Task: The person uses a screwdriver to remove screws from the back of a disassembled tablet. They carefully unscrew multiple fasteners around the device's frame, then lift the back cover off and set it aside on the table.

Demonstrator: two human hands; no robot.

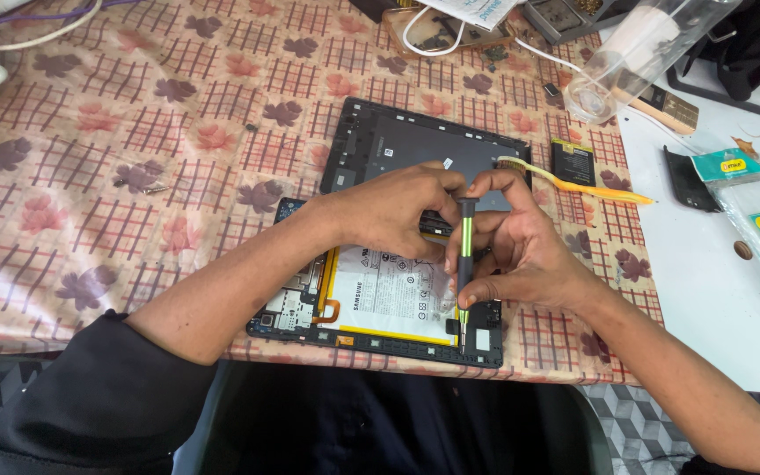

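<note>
Screwdriver [465,264], black with green stripes along its shaft, stands nearly upright over the opened tablet [380,303], its tip down at the lower right corner of the chassis. I see my right hand [521,255] grasping it: the thumb and lower fingers pinch the shaft from the right side, while the index finger arches over and rests on the cap at the top. My right forearm enters from the lower right corner of the view, bare, with the wrist bent inward toward the tool. My left hand [398,211] lies palm down across the upper edge of the tablet, fingers curled and bunched, their tips meeting the screwdriver's cap beside the right index finger; I cannot tell whether it pinches anything of its own. My left forearm runs diagonally from the lower left, with a dark sleeve [90,396] pushed up near the elbow. The tablet lies face down at the near edge of the table, its large white battery [389,295] exposed. The detached back cover [398,145] lies flat just behind both hands, on the floral checked tablecloth [134,132]. A yellow toothbrush [573,180] lies to the right of the cover, well apart from the right hand.
</note>
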